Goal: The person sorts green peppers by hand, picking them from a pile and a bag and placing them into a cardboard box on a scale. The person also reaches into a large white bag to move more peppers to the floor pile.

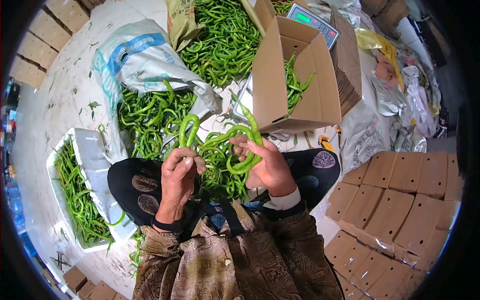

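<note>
My left hand is closed on a curled green chili pepper, which sticks up above the fingers. Several long green peppers are gripped in my right hand, one straight and others curled round. Between and below both hands lies a heap of green peppers in front of my lap. Just beyond, more peppers spill from the mouth of a white woven sack. An upright cardboard box stands ahead on the right, with some peppers inside.
At the left, a white foam box holds peppers. A large pepper pile lies at the back beside a digital scale display. Stacked cartons rise at the right; plastic bags lie behind them.
</note>
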The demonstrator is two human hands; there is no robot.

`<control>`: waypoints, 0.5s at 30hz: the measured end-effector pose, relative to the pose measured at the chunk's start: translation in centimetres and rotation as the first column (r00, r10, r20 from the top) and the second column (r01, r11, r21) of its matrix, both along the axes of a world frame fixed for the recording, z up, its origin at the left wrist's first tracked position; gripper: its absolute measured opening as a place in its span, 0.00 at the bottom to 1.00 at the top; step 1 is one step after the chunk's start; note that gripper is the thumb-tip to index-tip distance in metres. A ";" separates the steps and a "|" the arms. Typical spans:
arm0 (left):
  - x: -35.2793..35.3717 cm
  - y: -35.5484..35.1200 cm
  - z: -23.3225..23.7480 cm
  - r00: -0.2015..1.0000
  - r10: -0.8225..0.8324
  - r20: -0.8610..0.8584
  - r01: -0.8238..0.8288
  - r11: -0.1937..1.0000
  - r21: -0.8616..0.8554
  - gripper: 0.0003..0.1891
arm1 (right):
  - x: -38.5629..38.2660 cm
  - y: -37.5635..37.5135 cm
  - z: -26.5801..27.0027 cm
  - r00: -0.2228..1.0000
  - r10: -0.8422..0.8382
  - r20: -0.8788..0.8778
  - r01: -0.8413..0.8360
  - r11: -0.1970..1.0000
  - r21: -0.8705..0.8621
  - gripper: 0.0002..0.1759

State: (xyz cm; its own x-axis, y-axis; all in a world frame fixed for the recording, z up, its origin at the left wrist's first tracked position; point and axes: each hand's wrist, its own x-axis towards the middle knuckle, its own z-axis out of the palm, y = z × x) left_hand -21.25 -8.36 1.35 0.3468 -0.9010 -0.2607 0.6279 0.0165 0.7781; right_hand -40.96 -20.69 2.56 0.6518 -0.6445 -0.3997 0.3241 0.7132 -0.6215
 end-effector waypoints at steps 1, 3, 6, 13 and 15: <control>0.0 0.3 0.0 0.996 -0.081 -0.024 0.079 0.994 -0.069 0.07 | -0.1 0.0 0.0 1.000 0.001 -0.013 -0.001 1.000 -0.012 0.20; -0.6 0.7 0.5 0.996 -0.050 -0.079 0.044 0.996 -0.084 0.07 | -0.4 0.2 0.2 1.000 -0.018 -0.002 0.018 0.999 0.035 0.20; -1.0 1.4 0.7 0.995 -0.076 -0.058 0.071 0.994 -0.079 0.08 | -0.8 0.4 0.3 0.995 0.040 0.096 -0.041 0.999 0.008 0.21; -2.2 2.1 2.7 0.919 -0.386 0.082 0.389 0.921 -0.025 0.10 | 0.7 2.1 1.2 0.998 0.038 0.055 -0.035 0.998 -0.049 0.22; -2.6 2.0 3.0 0.888 -0.440 0.132 0.440 0.898 0.030 0.10 | 0.9 2.2 0.8 0.998 0.049 0.050 -0.046 0.997 -0.062 0.23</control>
